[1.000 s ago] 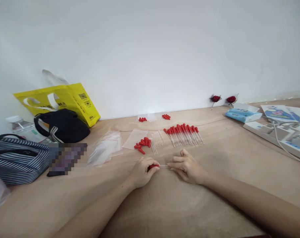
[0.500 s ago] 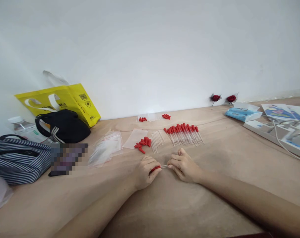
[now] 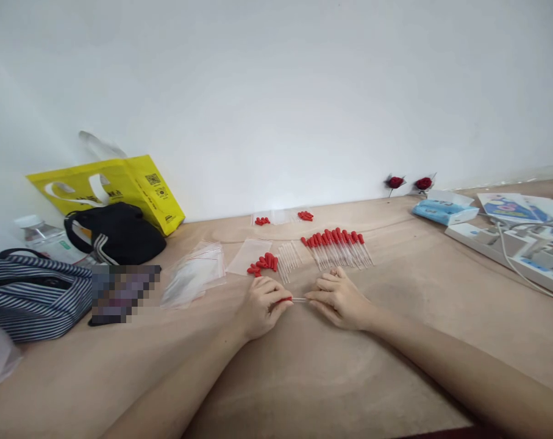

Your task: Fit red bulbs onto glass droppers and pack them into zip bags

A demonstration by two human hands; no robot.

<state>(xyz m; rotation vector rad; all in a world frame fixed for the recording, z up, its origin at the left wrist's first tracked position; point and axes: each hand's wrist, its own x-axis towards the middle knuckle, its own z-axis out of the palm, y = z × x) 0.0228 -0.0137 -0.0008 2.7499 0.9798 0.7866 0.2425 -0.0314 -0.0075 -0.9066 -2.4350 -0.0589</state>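
Note:
My left hand pinches a red rubber bulb, mostly covered by the fingers. From the bulb a thin clear tube runs level to the right, its other end between the fingertips of my right hand. Just beyond my left hand lie several loose red bulbs, beside a row of bare clear tubes. Behind my right hand is a row of clear tubes with red bulbs on their ends.
Clear zip bags lie left of the bulbs; small bags with red bulbs lie by the wall. A yellow bag, black pouch and striped bag stand left. Tissues and a power strip are right.
Both hands have moved slightly away from me with the bulb and tube, my left hand also a little leftward. It now partly covers the nearest loose bulb.

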